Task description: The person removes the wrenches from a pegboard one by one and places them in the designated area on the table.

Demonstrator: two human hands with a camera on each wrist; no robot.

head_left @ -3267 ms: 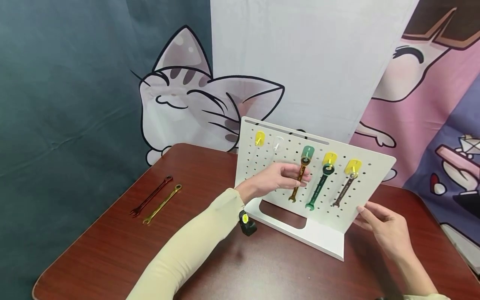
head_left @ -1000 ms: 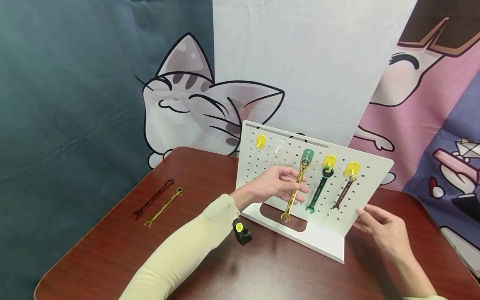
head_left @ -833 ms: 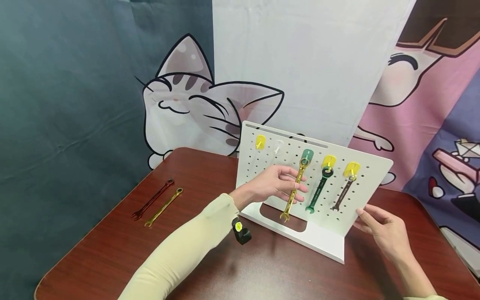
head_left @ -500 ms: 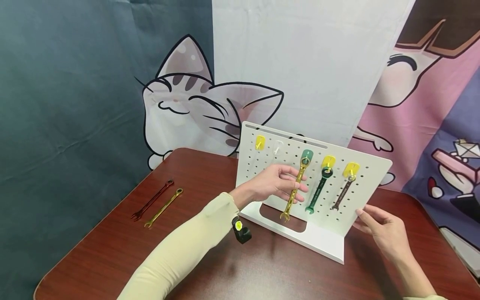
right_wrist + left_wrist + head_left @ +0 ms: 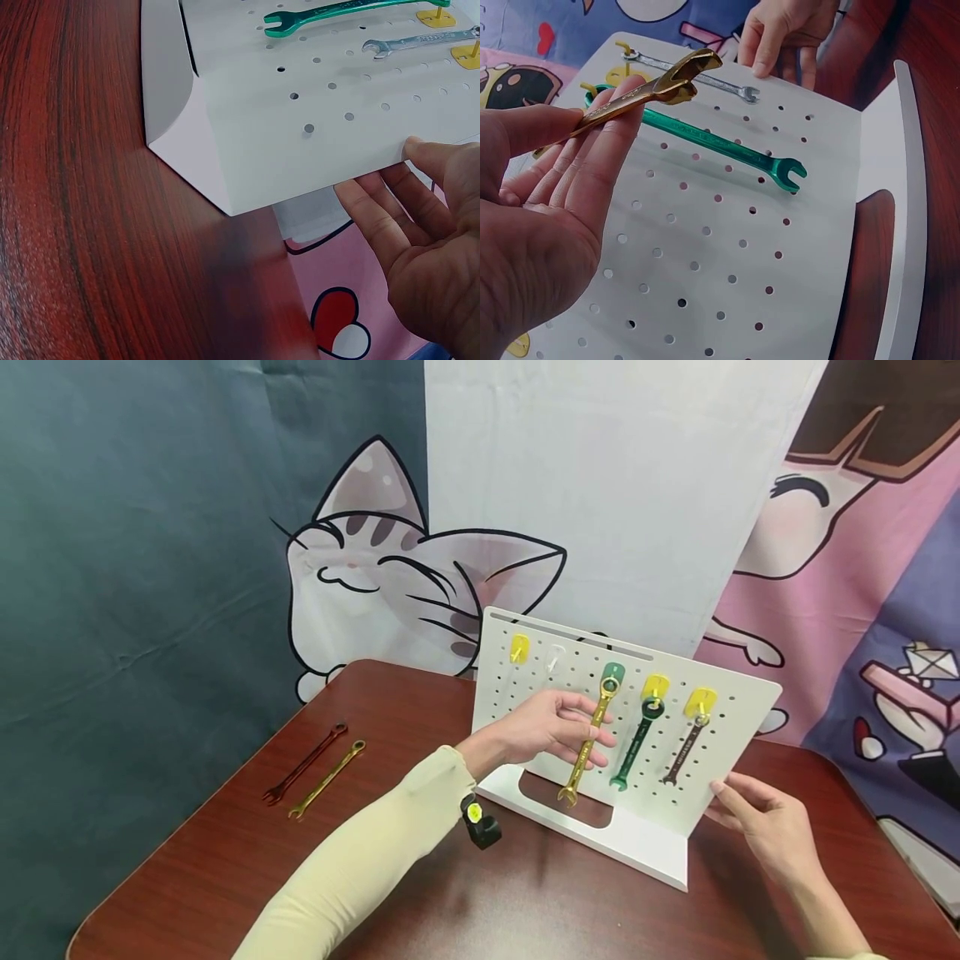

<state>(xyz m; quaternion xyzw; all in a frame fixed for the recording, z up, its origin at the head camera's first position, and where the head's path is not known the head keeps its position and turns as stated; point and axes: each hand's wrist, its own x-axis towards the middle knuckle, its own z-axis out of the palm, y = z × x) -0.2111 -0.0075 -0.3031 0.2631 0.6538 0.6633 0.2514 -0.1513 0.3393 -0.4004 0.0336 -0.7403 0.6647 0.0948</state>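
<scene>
My left hand (image 5: 536, 727) pinches a gold combination wrench (image 5: 581, 764) by its shaft between thumb and fingers. Its ring end overlaps the green hook (image 5: 615, 670) in the head view, and its open end points down toward me. The left wrist view has this wrench (image 5: 634, 97) standing out from the board. Beside it, a green wrench (image 5: 636, 747) and a smaller silver wrench (image 5: 684, 753) hang from yellow hooks on the white pegboard (image 5: 750, 697). My right hand (image 5: 776, 831) grips the board's right edge, thumb in front and fingers behind, as the right wrist view (image 5: 442, 240) confirms.
On the left of the brown table (image 5: 525, 902) lie a red wrench (image 5: 303, 766) and another gold wrench (image 5: 327, 779). A yellow hook (image 5: 520, 648) and a clear hook (image 5: 555, 658) on the board hold nothing. A cartoon-printed cloth (image 5: 360, 577) hangs behind.
Since the earliest frame the gold wrench has come away from the board, toward me and lower, in my left hand. Over the last second both hands stay nearly still; the view shifts slightly.
</scene>
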